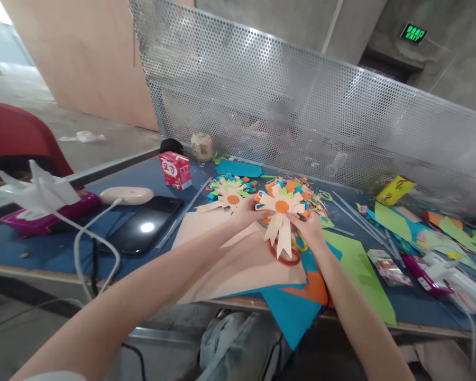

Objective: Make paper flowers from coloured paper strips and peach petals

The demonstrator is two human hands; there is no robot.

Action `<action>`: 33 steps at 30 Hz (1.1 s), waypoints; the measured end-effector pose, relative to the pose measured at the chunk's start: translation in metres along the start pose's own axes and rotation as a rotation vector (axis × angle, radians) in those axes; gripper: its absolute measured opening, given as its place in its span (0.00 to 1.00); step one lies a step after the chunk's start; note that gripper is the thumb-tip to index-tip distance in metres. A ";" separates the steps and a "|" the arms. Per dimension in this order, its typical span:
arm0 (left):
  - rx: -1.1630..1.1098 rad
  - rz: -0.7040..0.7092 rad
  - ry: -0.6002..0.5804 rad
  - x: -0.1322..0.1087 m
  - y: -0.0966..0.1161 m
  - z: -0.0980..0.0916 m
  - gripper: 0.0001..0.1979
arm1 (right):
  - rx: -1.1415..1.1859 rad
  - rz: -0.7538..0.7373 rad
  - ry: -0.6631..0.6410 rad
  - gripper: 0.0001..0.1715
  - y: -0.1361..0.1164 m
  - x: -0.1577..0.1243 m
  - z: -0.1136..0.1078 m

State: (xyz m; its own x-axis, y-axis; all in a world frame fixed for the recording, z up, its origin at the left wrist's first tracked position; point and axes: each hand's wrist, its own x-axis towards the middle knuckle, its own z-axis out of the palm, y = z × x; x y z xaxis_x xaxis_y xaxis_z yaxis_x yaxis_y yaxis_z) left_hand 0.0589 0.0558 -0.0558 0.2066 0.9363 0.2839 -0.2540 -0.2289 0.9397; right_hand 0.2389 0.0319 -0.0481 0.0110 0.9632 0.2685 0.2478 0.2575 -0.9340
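Observation:
Between my hands is a peach paper flower [273, 203] with an orange round centre and two notched ribbon tails hanging down. My left hand [248, 211] pinches its left edge, and my right hand [310, 226] grips its lower right side. Just below the tails, scissors [289, 261] with red handles lie on a large peach paper sheet [222, 259]. A similar paper flower [233, 199] rests on the table to the left, near a pile of colourful flowers and scraps [301, 185]. Part of the scissors is hidden behind the tails.
Blue [293, 315] and green paper [365, 275] lie around the peach sheet. At left are a black phone [143, 225], a pink box [175, 170] and a tissue pack [51, 211]. Glue sticks [357, 217] and paper scraps [440, 238] lie right. A perforated metal screen [238, 79] stands behind.

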 end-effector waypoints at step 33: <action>0.072 -0.002 0.136 0.010 0.006 -0.014 0.22 | -0.081 -0.174 0.100 0.16 -0.009 0.023 -0.003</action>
State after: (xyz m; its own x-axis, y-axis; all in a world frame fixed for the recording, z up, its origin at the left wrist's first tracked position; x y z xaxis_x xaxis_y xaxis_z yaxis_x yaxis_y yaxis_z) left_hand 0.0462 0.0682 -0.0504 0.0763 0.9631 0.2581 -0.1844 -0.2407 0.9529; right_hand 0.2401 0.0512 -0.0332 0.0564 0.8914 0.4496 0.3310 0.4082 -0.8508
